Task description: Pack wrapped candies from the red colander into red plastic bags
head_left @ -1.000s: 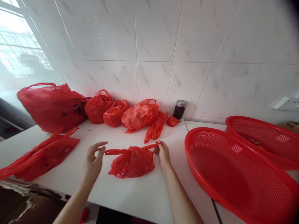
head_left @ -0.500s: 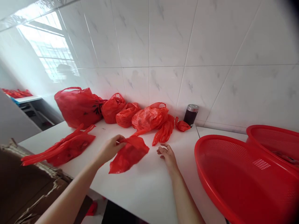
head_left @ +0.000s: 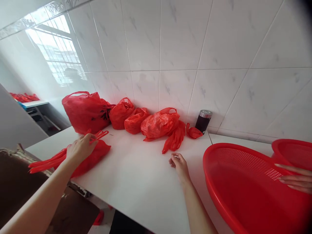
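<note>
My left hand is closed on a thin red plastic bag, over a pile of flat red bags at the table's left side. The bag's handles stick out past my fingers, and my palm hides where it meets the pile. My right hand rests over the white table with fingers loosely curled and a little apart, holding nothing. Just beyond it lies a crumpled red bag.
Several filled red bags line the tiled wall, with a dark flask at their right. Big red plastic baskets occupy the right; another person's hand touches one. A torn cardboard box stands at lower left.
My left hand has carried the red bag leftward from mid-table onto the pile. My right hand has stayed nearly in place. Another person's hand has appeared at the right baskets.
</note>
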Tool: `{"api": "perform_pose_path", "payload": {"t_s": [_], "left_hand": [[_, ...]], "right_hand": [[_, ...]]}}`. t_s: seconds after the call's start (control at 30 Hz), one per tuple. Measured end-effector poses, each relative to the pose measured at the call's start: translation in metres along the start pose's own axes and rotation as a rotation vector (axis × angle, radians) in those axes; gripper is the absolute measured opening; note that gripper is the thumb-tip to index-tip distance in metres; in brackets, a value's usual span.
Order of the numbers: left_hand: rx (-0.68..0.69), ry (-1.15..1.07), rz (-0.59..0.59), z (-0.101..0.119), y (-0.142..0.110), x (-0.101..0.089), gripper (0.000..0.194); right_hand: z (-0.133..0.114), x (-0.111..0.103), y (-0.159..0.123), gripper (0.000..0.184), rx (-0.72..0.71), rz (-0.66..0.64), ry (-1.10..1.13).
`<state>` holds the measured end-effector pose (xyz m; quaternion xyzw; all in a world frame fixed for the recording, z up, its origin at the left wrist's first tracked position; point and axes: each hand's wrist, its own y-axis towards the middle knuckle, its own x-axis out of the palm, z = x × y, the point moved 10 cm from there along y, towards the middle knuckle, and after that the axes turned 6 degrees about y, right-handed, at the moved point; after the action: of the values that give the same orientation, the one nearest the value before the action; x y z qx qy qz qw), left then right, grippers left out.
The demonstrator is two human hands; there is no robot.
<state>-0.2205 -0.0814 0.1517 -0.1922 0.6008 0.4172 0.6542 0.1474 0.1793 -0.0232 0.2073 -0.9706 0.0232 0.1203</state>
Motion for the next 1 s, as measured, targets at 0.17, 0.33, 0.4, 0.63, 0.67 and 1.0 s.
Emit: {"api": "perform_pose_path", "payload": {"t_s": [0.17,0.33,0.4,0.63,0.67,1.0], "left_hand": [[0.217,-0.079,-0.169,0.069,-0.027,0.062,0.025],[0.446,-0.228,-0.256,0.155,-0.086,0.135,0.02],[0.52,-0.29,-0.247,0.181,-0.109,0.151,0.02],[0.63,-0.439,-0.159,0.215,-0.141,0.167,0.02],[0.625,-0.452,-0.151,0.214,-0.141,0.168,0.02],[0.617,-0.51,-0.105,0.207,-0.134,0.167,0.023]], "right_hand": [[-0.004,-0.003,0.0,0.036,-0.112,0.057,-0.174],[-0.026,-0.012,-0.01,0.036,-0.346,0.217,-0.436],[-0.03,-0.007,-0.012,0.036,-0.405,0.214,-0.53],[-0.027,-0.003,0.003,0.04,-0.392,0.248,-0.693],[-0.027,-0.006,0.006,0.04,-0.375,0.267,-0.695],[-0.049,-0.042,0.067,0.047,-0.18,0.525,-0.838]]}}
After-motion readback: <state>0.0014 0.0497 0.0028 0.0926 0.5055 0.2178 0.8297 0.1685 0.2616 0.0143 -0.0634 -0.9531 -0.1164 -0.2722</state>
